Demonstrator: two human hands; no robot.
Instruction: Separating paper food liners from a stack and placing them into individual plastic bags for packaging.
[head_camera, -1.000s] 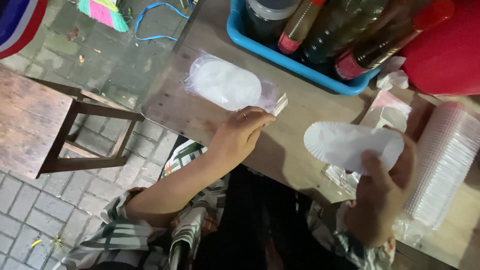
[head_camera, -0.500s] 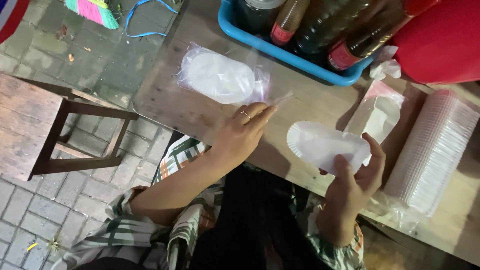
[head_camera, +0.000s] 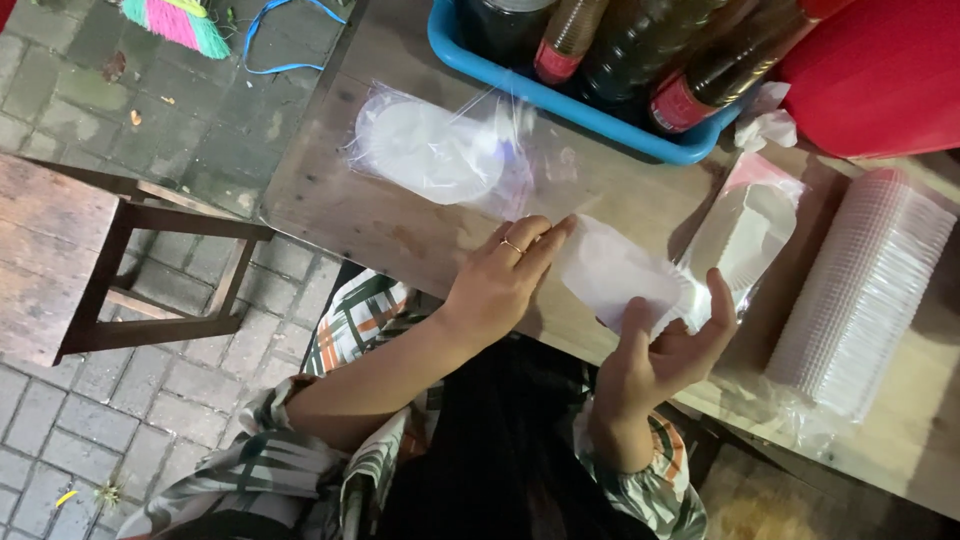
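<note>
I see an outdoor food stall: a wooden table (head_camera: 400, 215) on paving bricks (head_camera: 130, 430), a blue tray (head_camera: 560, 100) of sauce bottles (head_camera: 690, 80), stacked plastic lids (head_camera: 860, 290) and bagged paper plates (head_camera: 430, 155).
</note>
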